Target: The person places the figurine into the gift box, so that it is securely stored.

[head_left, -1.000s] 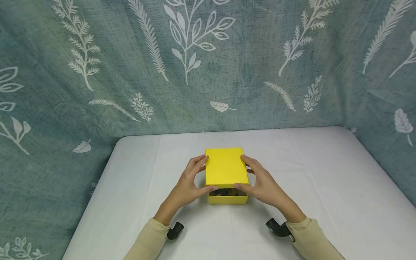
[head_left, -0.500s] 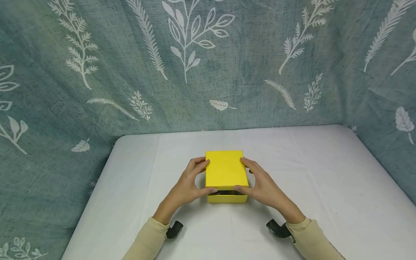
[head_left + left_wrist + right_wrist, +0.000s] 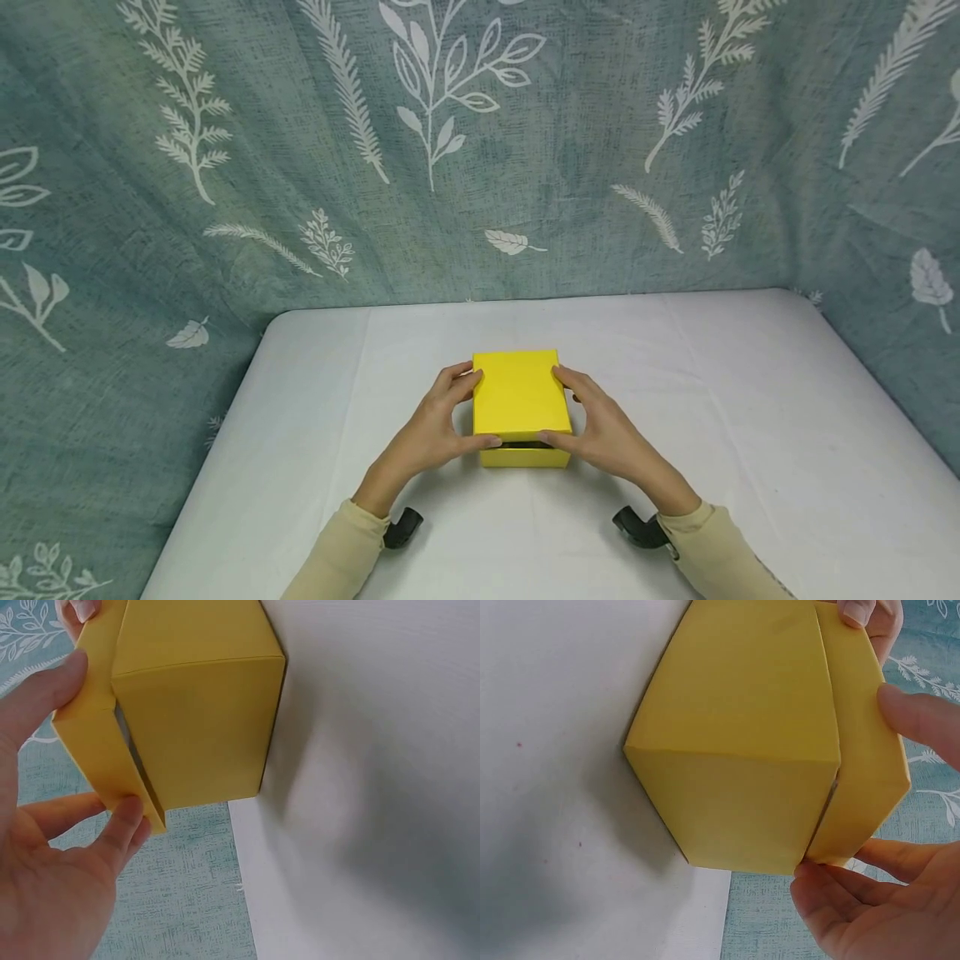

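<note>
A yellow lid (image 3: 519, 396) sits over the top of a yellow box (image 3: 524, 458) on the white table. My left hand (image 3: 431, 422) grips the lid by its left side, thumb on the front edge. Opposite it, my right hand (image 3: 609, 425) holds the right side the same way. In the head view a dark gap shows between lid and box at the front. The left wrist view shows the lid (image 3: 101, 742) slightly askew on the box (image 3: 199, 727), with a narrow slit. In the right wrist view the lid (image 3: 866, 750) meets the box (image 3: 735, 697) closely. The box's contents are hidden.
White cloth covers the table (image 3: 315, 375). Behind and beside it hangs a green-blue curtain (image 3: 570, 167) with white leaf prints. A black curved piece (image 3: 403, 528) is at the left wrist, and another black piece (image 3: 641, 527) at the right.
Both hands have lowered the lid a little onto the box. The front gap has narrowed, and the dark contents seen there earlier are now covered.
</note>
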`<action>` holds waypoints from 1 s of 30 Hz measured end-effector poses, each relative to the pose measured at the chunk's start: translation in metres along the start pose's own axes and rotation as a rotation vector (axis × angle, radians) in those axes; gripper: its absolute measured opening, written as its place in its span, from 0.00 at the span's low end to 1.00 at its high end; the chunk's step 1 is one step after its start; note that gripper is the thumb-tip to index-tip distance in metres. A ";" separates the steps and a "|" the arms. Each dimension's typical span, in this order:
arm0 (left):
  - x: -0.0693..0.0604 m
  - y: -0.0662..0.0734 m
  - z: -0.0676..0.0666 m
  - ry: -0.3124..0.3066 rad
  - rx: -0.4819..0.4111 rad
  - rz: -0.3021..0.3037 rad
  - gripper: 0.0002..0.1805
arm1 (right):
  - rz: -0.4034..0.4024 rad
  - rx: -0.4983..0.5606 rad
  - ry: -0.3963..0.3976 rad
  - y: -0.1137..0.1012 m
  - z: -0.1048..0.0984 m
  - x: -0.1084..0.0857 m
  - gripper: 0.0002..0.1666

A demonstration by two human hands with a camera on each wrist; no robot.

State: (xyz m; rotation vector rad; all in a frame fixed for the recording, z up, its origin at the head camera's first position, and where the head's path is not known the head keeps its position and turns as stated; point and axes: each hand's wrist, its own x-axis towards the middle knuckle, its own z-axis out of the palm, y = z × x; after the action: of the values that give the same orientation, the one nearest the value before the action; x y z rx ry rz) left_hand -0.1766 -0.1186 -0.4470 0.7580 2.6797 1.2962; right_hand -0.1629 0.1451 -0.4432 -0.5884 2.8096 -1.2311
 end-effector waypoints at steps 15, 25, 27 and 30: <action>-0.004 0.011 -0.004 -0.077 0.013 -0.033 0.51 | 0.011 -0.053 -0.049 -0.008 -0.007 -0.006 0.54; -0.004 0.010 0.001 -0.088 0.062 -0.048 0.50 | 0.040 -0.061 -0.077 -0.010 -0.011 -0.008 0.53; -0.004 0.010 0.002 -0.093 0.067 -0.049 0.50 | 0.048 -0.064 -0.083 -0.010 -0.012 -0.009 0.53; -0.004 0.010 0.002 -0.094 0.073 -0.037 0.50 | 0.055 -0.070 -0.089 -0.008 -0.012 -0.009 0.52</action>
State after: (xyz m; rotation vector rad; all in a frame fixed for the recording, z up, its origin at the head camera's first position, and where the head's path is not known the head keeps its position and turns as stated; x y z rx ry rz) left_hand -0.1685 -0.1135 -0.4415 0.7526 2.6663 1.1311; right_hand -0.1536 0.1516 -0.4301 -0.5500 2.7853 -1.0736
